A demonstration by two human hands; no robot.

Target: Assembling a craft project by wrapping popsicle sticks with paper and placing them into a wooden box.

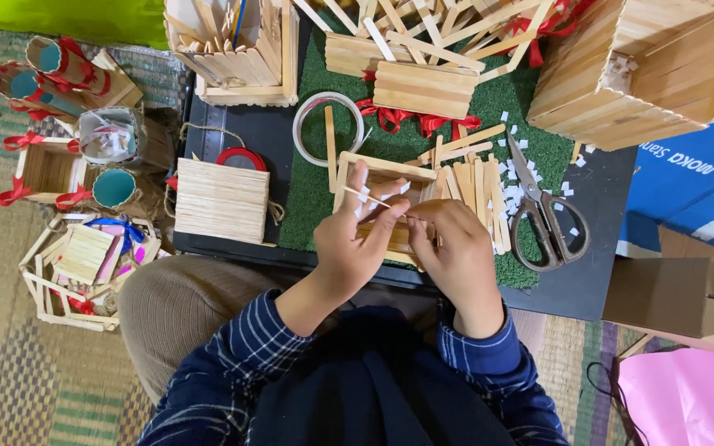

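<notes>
Stick (373, 199), thin and pale wood, spans between both hands over the green mat (316, 190).

Head view: left hand (355, 239) pinches the stick's left part between thumb and fingertips (394, 211), fingers curled closed on it. Right hand (456, 252) closes on the other end; its fingertips meet those of the left hand. Directly beneath the fingers lies an open stick frame (382, 169). Just right of the fingers, a row of loose sticks (481, 202); farther right, scissors (545, 219) among white paper scraps (512, 169). Up-left of the fingers, a clear tape roll (328, 128). Left of the fingers, a flat stick panel (221, 200).
</notes>
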